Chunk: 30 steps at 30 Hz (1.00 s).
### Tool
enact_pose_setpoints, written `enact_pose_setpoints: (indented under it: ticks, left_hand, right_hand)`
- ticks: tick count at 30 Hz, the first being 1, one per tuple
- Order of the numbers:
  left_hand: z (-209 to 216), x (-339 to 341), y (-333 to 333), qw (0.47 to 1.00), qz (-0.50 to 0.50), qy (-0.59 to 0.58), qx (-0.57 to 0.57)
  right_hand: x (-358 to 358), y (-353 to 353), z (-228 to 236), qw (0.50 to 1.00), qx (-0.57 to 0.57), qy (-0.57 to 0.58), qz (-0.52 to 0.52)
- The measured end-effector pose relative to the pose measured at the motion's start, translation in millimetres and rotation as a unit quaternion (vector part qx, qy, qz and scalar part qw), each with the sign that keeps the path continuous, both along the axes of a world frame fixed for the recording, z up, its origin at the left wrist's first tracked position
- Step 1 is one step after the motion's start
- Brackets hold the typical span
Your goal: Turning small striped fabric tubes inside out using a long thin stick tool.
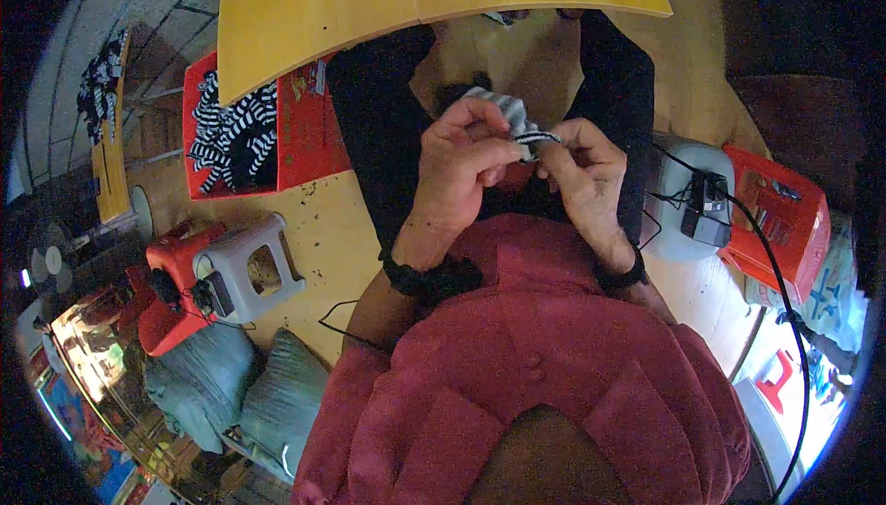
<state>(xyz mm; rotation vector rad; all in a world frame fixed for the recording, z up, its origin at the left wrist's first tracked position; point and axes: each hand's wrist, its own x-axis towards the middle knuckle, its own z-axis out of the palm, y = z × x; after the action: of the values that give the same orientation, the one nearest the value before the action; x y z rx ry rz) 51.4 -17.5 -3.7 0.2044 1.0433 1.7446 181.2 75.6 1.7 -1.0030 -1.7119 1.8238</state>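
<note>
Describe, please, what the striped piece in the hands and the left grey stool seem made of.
Striped piece: probably soft fabric, matte; it folds and creases limply.
Grey stool: likely moulded plastic, smooth; rounded edges and a cut-out opening suggest it.

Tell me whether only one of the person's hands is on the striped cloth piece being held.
No, the left hand and the right hand both pinch the striped cloth piece with their fingers.

No lettering or numbers can be read

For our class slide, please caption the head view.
Left hand and right hand together pinch a small striped fabric piece.
</note>
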Motion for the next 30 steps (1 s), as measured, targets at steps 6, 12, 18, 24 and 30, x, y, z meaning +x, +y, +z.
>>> enact_pose_setpoints:
  ticks: [6, 12, 18, 24, 30]
  left_hand:
    - [9.8, 9.7, 1.0, 0.989, -0.023, 0.144, -0.023]
    - [8.3, 12.1, 1.0, 0.945, 0.055, 0.301, -0.118]
    - [6.5, 6.6, 0.7, 0.935, 0.052, 0.327, -0.124]
    - [12.4, -5.6, -1.6, 0.998, 0.014, -0.008, -0.053]
    - [13.5, 1.6, -4.7, 0.986, -0.084, -0.141, 0.036]
  right_hand:
    - [-6.5, -0.1, -2.2, 0.976, 0.215, 0.021, -0.016]
    - [-1.5, -2.1, -5.6, 0.982, 0.171, 0.069, 0.048]
    - [2.8, -5.6, -6.5, 0.992, -0.027, 0.067, 0.105]
    - [-1.2, 0.4, -0.9, 0.995, 0.099, -0.002, 0.035]
    - [-0.6, -2.0, -4.2, 0.991, 0.13, 0.002, -0.004]
